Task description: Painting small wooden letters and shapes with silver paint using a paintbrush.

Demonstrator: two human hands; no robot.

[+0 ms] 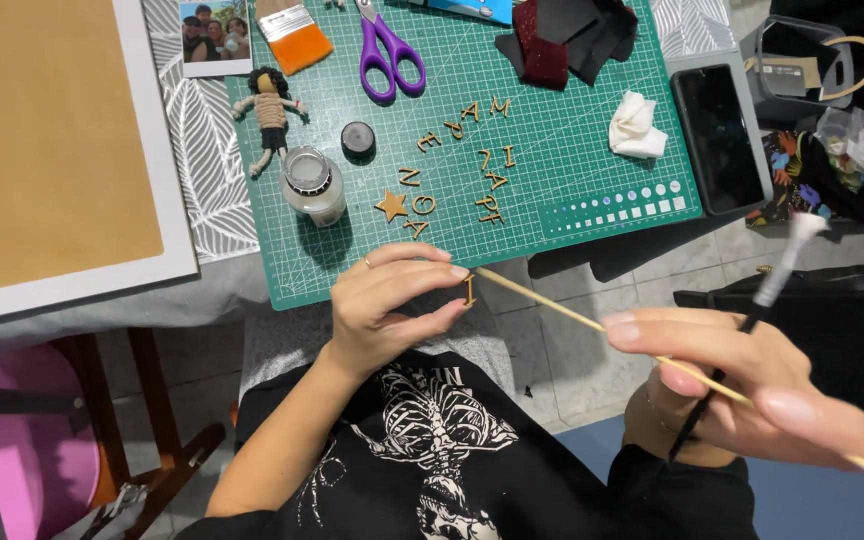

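Observation:
My left hand [387,305] pinches a small wooden letter [469,290] between thumb and fingers, just below the near edge of the green cutting mat [572,150]. My right hand [742,385] grips a thin wooden stick [552,305] whose tip touches the letter, and also a black-handled brush [777,280] with a white tip pointing up. Several more wooden letters [487,185] and a wooden star [391,207] lie on the mat. An open glue jar [312,185] stands at the mat's left, with its dark lid [358,138] beside it.
On the mat lie purple scissors [389,50], an orange-bristled brush [294,35], a small yarn doll [270,115], a white tissue [637,128] and dark fabric scraps [567,35]. A phone [719,135] rests at the right. A brown board [47,140] in a white frame fills the left; a photo [214,35] sits behind.

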